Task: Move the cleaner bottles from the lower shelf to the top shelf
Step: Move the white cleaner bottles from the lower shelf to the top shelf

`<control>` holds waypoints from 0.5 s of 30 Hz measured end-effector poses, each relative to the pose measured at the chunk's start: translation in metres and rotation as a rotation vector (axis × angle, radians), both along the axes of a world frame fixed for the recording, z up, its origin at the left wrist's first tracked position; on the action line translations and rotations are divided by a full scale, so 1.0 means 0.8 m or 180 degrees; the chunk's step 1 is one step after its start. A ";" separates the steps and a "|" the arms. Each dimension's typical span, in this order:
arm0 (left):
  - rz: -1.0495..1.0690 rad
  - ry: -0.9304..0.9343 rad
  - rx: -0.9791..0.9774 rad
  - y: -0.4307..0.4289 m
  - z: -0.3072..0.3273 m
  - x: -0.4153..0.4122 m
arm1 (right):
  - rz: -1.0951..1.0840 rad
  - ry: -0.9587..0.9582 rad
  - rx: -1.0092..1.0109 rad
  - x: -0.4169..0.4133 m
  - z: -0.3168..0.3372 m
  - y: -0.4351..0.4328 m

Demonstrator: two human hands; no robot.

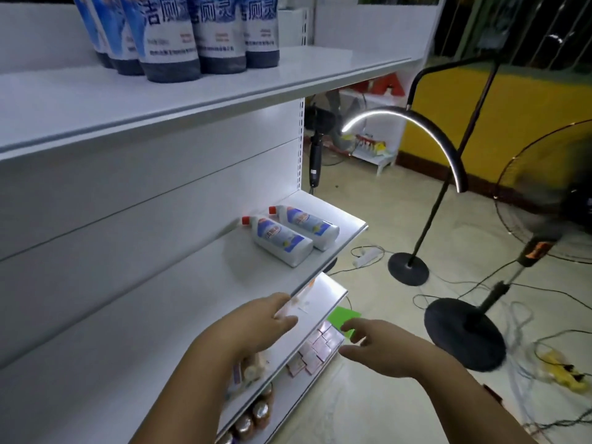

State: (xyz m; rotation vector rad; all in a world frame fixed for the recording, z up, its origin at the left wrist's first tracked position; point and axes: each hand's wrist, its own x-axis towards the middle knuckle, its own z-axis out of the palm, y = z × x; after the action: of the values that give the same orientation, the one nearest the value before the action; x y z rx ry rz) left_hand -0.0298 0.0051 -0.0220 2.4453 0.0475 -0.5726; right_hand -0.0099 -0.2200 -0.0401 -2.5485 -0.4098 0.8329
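Note:
Two white cleaner bottles with red caps stand on the lower shelf (349, 232) near its right end: the left bottle (282, 240) and the right bottle (306, 226), side by side and touching. Several blue-labelled cleaner bottles (169, 33) stand on the top shelf (224, 88) at the upper left. My left hand (256, 322) is below the lower shelf's front edge, fingers loosely apart, holding nothing. My right hand (374, 344) hovers to its right, fingers spread, empty. Both hands are well below the two bottles.
Shelves beneath hold small pink boxes (315, 347), a green packet (344, 318) and brown jars (253, 418). An arched floor lamp (408, 267) and a standing fan (464, 334) stand on the tiled floor to the right, among cables and power strips.

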 end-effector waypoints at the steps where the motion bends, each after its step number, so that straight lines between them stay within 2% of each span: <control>1: 0.0108 0.0010 0.0021 -0.003 0.001 0.012 | 0.0051 -0.0014 0.0041 0.017 -0.003 -0.004; 7: 0.0299 0.0211 0.0198 -0.062 0.011 0.089 | 0.0282 -0.0021 0.0118 0.126 -0.009 -0.058; 12: 0.1072 -0.0265 -0.0093 -0.084 0.022 0.134 | 0.0480 -0.0005 0.0113 0.205 -0.021 -0.063; 15: 0.1310 -0.0292 -0.0259 -0.089 0.008 0.141 | 0.0667 0.0088 0.0161 0.230 -0.031 -0.048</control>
State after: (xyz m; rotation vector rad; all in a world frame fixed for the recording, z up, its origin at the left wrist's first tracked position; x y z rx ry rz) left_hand 0.0830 -0.0661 -0.0154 2.2878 0.4681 -0.2728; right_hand 0.1739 -0.2587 -0.0645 -2.4741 -0.6894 0.9183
